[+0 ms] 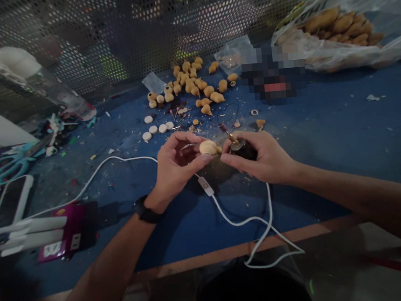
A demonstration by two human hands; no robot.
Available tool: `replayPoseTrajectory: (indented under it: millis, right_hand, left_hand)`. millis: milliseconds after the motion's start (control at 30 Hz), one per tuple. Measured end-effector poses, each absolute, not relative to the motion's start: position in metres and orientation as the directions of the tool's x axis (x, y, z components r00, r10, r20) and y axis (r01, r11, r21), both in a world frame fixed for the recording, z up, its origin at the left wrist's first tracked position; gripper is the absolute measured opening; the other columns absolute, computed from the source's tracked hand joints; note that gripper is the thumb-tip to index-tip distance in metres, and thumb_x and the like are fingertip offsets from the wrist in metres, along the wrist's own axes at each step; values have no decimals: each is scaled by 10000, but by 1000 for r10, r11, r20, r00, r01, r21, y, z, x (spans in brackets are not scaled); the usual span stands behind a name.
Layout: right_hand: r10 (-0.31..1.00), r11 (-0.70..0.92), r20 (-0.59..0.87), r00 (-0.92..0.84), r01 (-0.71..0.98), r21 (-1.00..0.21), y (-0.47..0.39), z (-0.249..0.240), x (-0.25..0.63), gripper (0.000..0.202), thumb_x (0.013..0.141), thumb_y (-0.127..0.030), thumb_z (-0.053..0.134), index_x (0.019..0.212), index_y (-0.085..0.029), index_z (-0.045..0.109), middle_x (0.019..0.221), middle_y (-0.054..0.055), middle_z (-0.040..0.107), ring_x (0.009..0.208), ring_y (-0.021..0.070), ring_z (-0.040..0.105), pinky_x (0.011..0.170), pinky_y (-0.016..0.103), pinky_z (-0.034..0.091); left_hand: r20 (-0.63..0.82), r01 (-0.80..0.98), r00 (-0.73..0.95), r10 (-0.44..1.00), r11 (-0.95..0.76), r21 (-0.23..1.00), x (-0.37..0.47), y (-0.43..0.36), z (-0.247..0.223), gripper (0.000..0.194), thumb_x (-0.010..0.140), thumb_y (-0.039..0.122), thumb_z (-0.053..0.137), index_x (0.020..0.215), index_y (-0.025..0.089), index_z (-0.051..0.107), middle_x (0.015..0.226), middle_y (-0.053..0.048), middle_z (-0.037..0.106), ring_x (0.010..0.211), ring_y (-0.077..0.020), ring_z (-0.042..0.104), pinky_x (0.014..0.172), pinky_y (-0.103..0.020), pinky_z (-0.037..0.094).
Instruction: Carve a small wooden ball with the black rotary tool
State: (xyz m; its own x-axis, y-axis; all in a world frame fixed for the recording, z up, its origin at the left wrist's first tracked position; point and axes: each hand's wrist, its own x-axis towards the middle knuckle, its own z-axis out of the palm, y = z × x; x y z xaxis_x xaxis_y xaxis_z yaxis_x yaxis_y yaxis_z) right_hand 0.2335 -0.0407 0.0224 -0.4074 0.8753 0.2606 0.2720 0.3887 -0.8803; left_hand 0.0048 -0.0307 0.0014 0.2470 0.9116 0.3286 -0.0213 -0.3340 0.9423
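Observation:
Between the thumb and fingers of my left hand (180, 161) is a small pale gourd (208, 148), its narrow end pointing right. My right hand (264, 154) is wrapped round a small black rotary tool (243, 149). A brass chuck and a dark reddish-brown bit (223, 128) stick up from the tool, tilted to the left. The bit is apart from the gourd. A white cord (268, 200) hangs down from beneath my right hand, and an inline switch (205, 186) lies on the table below the gourd.
Many small gourds (192, 86) lie behind my hands, near white discs (162, 128) and shavings. A bag of gourds (337, 26) sits back right. At left are teal scissors (12, 162), a phone (11, 200), a purple box (67, 227) and a bottle (62, 94). Perforated mesh (120, 35) stands behind.

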Motion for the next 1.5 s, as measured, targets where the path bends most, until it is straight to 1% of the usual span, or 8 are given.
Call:
replayPoseTrajectory:
  millis: [200,433,567,767,967,1067,1200,1500]
  right_hand:
    - [841,408,187,-508,367,-836,-37,19,232,337,934,-479,675,756,-201,604,589,-42,534,562,114,465,562,274,331]
    - [847,417,182,-500,411,-810,-36,18,231,334,939,-476,651,756,-206,578,599,-40,527,573,120,457,579,290,304]
    - [833,427,173,-525,414,-804,-36,17,231,333,940,-471,653,752,-204,585,592,-49,514,556,112,440,574,291,289]
    - [818,428,141,-558,426,-797,-37,18,232,312,938,-456,663,763,-209,588,583,-51,507,536,115,440,563,291,280]
    - [831,432,155,-535,443,-785,-37,20,231,308,942,-458,654,776,-205,594,599,-38,534,563,122,458,592,297,292]
    - [833,423,139,-536,454,-784,-37,19,231,309,944,-459,645,782,-199,606,617,-30,556,570,124,474,595,296,296]
    - [826,423,130,-548,451,-786,-38,19,230,294,945,-451,649,799,-199,614,628,-26,566,577,127,479,599,296,296]
    - [806,452,135,-576,452,-769,-39,19,229,261,955,-433,636,837,-201,615,611,-36,538,573,131,461,619,290,309]
  left_hand:
    - [350,-14,212,913,-355,935,3,-28,-2,403,805,419,898,1034,221,631,1026,-40,774,901,-175,792,783,-290,678]
    - [317,-62,236,919,-311,948,1,-27,-4,304,829,293,853,1096,233,721,1018,-28,803,869,-172,797,755,-300,683]
    - [302,-63,209,930,-296,953,3,-28,-4,262,825,295,837,1065,225,760,959,-30,818,853,-188,805,716,-300,680]
    - [341,-4,223,913,-349,937,2,-29,-3,202,880,267,756,1077,225,744,939,-26,817,845,-180,797,750,-316,668]
    - [372,-40,160,914,-371,928,2,-26,-5,298,812,283,841,1092,240,751,971,-15,787,845,-138,758,769,-260,633]
    - [410,-24,183,893,-413,910,1,-26,-6,334,843,324,834,1152,258,726,972,-8,765,851,-132,745,777,-257,631]
    - [423,16,204,883,-435,900,2,-28,-5,346,870,352,819,1182,261,701,968,-9,757,834,-132,734,766,-260,635]
    - [426,85,172,888,-444,892,6,-31,1,301,860,288,779,1141,234,687,963,-8,760,815,-128,736,743,-249,633]
